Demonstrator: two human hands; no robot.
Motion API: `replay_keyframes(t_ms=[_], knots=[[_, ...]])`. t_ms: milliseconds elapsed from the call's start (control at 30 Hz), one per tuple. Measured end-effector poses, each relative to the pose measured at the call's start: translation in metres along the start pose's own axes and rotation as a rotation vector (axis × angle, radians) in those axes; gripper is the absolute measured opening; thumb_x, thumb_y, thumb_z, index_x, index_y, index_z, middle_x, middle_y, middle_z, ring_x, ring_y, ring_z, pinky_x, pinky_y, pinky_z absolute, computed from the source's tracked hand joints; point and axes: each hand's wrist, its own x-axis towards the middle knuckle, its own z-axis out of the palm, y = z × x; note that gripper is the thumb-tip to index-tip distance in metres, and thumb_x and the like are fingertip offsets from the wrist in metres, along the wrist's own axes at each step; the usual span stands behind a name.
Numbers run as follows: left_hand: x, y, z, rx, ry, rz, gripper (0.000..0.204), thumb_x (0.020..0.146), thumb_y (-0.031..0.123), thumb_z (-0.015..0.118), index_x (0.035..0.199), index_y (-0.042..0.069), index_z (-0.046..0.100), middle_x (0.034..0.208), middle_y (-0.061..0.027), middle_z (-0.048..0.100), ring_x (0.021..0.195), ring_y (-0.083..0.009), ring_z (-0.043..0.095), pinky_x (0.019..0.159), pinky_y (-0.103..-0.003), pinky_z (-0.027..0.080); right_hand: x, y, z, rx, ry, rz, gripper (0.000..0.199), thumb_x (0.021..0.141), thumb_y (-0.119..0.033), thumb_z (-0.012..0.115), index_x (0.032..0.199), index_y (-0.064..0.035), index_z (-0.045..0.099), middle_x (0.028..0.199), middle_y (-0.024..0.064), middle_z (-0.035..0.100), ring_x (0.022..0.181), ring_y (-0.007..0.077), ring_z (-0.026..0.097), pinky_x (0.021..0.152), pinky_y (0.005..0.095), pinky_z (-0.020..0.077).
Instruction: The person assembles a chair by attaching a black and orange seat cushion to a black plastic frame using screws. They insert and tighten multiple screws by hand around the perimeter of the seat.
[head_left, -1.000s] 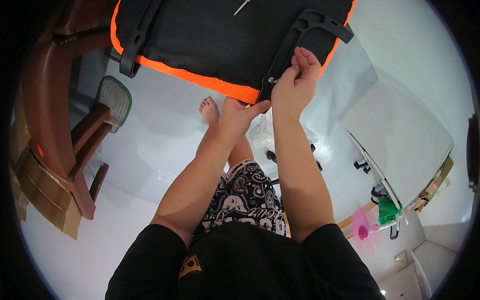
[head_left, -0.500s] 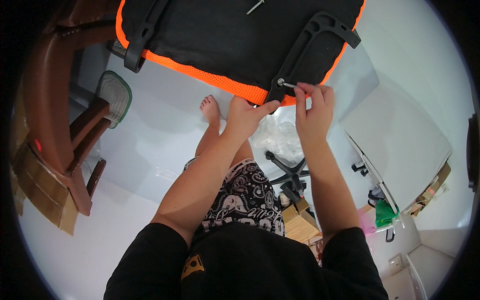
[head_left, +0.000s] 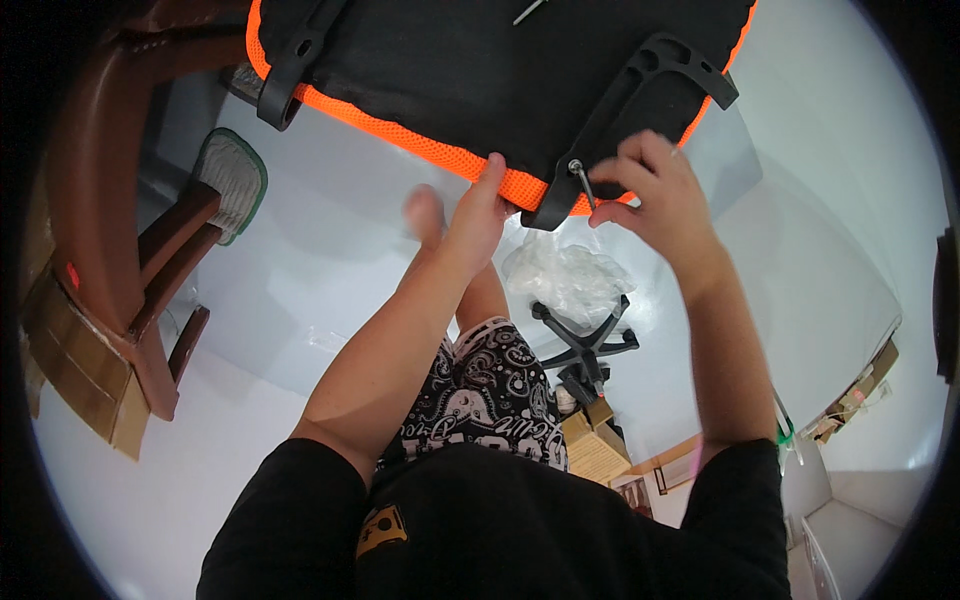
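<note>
A black chair seat with an orange mesh edge lies upside down in front of me. A black plastic armrest bracket runs across its right side. My left hand grips the orange edge beside the bracket's lower end. My right hand pinches a small metal hex key stuck in a bolt at the bracket's lower end. A second black bracket sits on the seat's left side. Another metal tool lies on the seat near the top.
A black star-shaped chair base and a crumpled clear plastic bag lie on the white floor below. A brown wooden chair stands at the left. Cardboard pieces lie near my legs.
My right hand has shifted right and lower along the bracket and now holds the hex key in the bolt. My left hand stays on the orange edge.
</note>
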Motion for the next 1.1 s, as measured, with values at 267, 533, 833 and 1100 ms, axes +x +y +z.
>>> replay_keyframes(t_ms=[267, 533, 833, 1100], knots=[[-0.009, 0.006, 0.004, 0.563, 0.074, 0.054, 0.056, 0.094, 0.052, 0.043, 0.112, 0.0, 0.057, 0.101, -0.0057, 0.062, 0.094, -0.0125, 0.055, 0.085, -0.028, 0.043, 0.053, 0.005, -0.005, -0.11, -0.144, -0.469, 0.074, 0.057, -0.055, 0.064, 0.124, -0.0238, 0.056, 0.128, -0.002, 0.052, 0.128, 0.0266, 0.041, 0.105, 0.0493, 0.03], [-0.005, -0.005, -0.014, 0.505, 0.048, 0.034, 0.053, 0.096, 0.049, 0.042, 0.105, 0.0, 0.06, 0.092, -0.0039, 0.062, 0.088, -0.0104, 0.054, 0.078, -0.025, 0.042, 0.017, -0.017, 0.042, 0.192, 0.097, -0.071, 0.068, 0.063, -0.047, 0.071, 0.123, -0.0179, 0.056, 0.11, -0.0011, 0.062, 0.122, 0.0224, 0.046, 0.108, 0.0534, 0.022], [-0.012, -0.003, -0.002, 0.502, 0.076, 0.062, 0.036, 0.098, 0.039, 0.042, 0.097, 0.006, 0.058, 0.081, 0.0006, 0.053, 0.071, -0.0079, 0.048, 0.062, -0.024, 0.038, 0.023, -0.044, 0.072, 0.357, 0.496, 0.212, 0.053, 0.068, -0.015, 0.077, 0.116, -0.0116, 0.056, 0.081, -0.0002, 0.064, 0.094, 0.0178, 0.06, 0.107, 0.0519, 0.0249], [-0.003, 0.001, -0.015, 0.071, 0.052, -0.076, 0.037, 0.095, 0.037, 0.05, 0.114, 0.006, 0.054, 0.104, -0.0052, 0.058, 0.097, -0.0165, 0.056, 0.085, -0.031, 0.045, 0.026, -0.06, 0.08, 0.272, 0.713, 0.477, 0.048, 0.066, -0.021, 0.079, 0.11, -0.0122, 0.063, 0.115, 0.012, 0.052, 0.112, 0.0316, 0.049, 0.099, 0.0453, 0.0367]])
